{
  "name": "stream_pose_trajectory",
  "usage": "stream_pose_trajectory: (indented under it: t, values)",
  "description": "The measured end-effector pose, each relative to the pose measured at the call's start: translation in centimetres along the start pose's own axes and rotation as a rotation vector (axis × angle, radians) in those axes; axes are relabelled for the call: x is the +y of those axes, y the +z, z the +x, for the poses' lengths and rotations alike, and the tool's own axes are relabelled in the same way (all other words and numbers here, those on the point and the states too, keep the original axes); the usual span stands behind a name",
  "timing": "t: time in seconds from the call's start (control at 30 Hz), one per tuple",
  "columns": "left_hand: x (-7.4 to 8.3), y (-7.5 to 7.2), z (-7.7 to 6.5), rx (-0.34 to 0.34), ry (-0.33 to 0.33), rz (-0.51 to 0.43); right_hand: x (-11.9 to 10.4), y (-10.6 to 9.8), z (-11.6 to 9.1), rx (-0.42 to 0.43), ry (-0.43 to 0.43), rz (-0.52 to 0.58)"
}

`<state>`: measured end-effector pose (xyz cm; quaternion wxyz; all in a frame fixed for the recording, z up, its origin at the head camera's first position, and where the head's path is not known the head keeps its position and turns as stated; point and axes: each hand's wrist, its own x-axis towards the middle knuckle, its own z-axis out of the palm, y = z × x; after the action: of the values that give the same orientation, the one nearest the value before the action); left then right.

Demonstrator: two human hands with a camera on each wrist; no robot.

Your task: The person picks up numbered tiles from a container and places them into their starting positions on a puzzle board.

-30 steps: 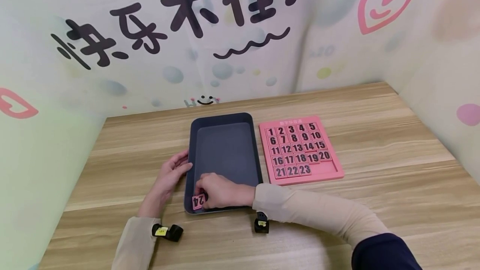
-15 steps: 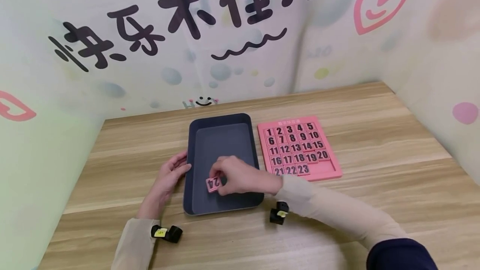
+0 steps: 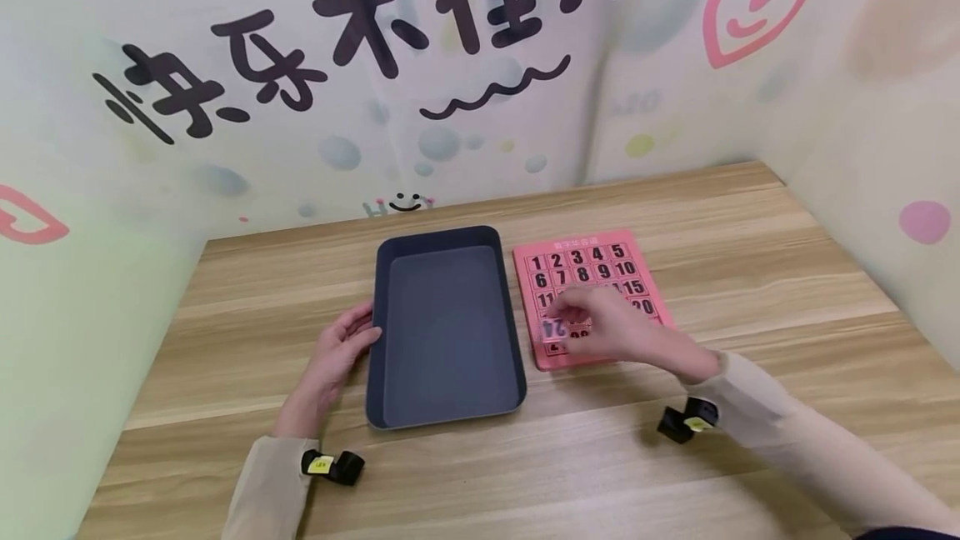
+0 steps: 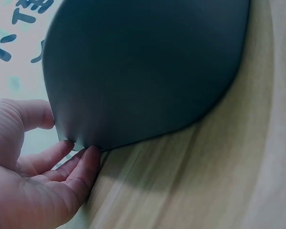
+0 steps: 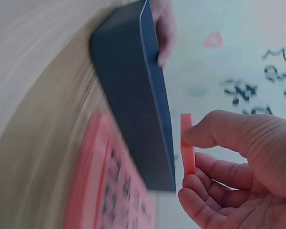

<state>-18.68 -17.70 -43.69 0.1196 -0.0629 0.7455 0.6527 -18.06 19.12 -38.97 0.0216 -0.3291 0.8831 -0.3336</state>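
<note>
My right hand (image 3: pixel 611 327) pinches a pink number tile (image 3: pixel 553 330) marked 24 between thumb and fingers, above the lower left of the pink number puzzle board (image 3: pixel 667 307). Seen edge-on in the right wrist view, the tile (image 5: pixel 187 143) is a thin slab. Tiles sit in order on the board; the hand covers several of them. At the left side of the dark blue-grey tray (image 3: pixel 450 332), my left hand (image 3: pixel 337 357) holds the wall. In the left wrist view its thumb (image 4: pixel 38 114) laps the rim, and its fingers touch the outer wall.
Tray and board lie side by side on a wood-grain table (image 3: pixel 465 482), with a narrow gap between them. A printed cloth wall (image 3: pixel 300 165) rises behind the table and at both sides. Each wrist wears a black camera on a strap.
My right hand has lifted the 24 tile from the tray's lower left corner and carried it rightward over the board. My left hand has stayed at the tray's side.
</note>
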Motion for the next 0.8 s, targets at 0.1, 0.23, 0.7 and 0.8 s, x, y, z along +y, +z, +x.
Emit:
stream_pose_trajectory:
  t: [0.1, 0.23, 0.7, 0.8]
  values:
    - [0.1, 0.0, -0.1, 0.001, 0.000, 0.002, 1.6, -0.8, -1.7, 0.032, 0.030, -0.026]
    - [0.3, 0.0, -0.1, -0.004, 0.002, 0.007, 3.2, -1.7, -3.6, 0.051, 0.077, -0.022]
    - [0.2, -0.1, -0.1, -0.004, -0.004, 0.008, 5.5, -1.5, -5.7, 0.028, 0.059, -0.079]
    - [0.2, 0.0, -0.1, -0.002, -0.004, 0.005, 5.7, -1.2, -5.6, 0.047, 0.034, -0.092]
